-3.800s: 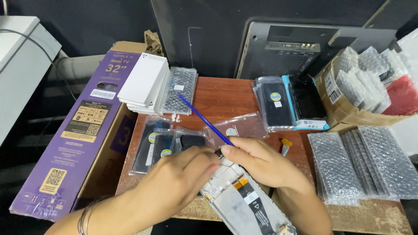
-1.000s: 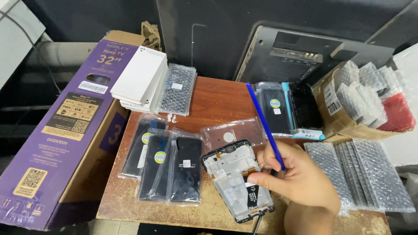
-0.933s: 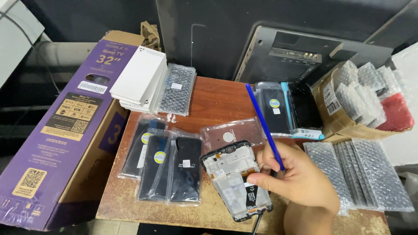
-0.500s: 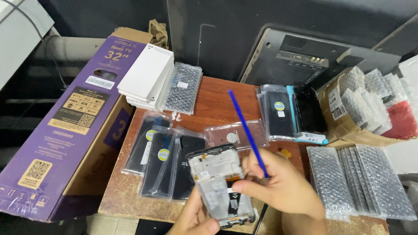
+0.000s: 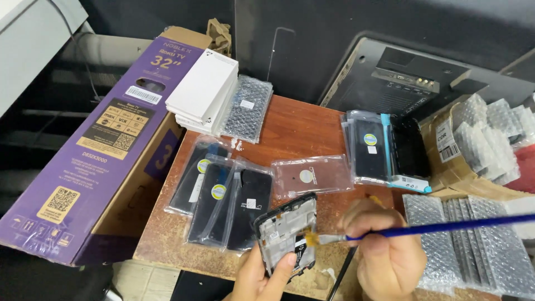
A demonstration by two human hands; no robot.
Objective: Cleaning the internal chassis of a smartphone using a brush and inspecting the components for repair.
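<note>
The left hand (image 5: 262, 276) has a closed grip on a phone frame (image 5: 287, 237), tilted up above the tabletop (image 5: 301, 128). The right hand (image 5: 384, 253) pinches a blue brush (image 5: 423, 229), bristles touching the frame. Pressing too hard could probably knock loose small parts or smear residue.

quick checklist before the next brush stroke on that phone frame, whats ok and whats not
1. Left hand grips the phone frame from below, tilted up off the table: ok.
2. Right hand holds the blue-handled brush near the ferrule: ok.
3. Bristles touch the inside of the frame near its right edge: ok.
4. Bagged dark phone parts lie flat just left of the frame, apart from it: ok.
5. Whether the bristles carry glue or just dust: cannot tell.
6. Long brush handle reaches out over the bubble-wrapped packs; room to swing looks tight: not ok.
</note>
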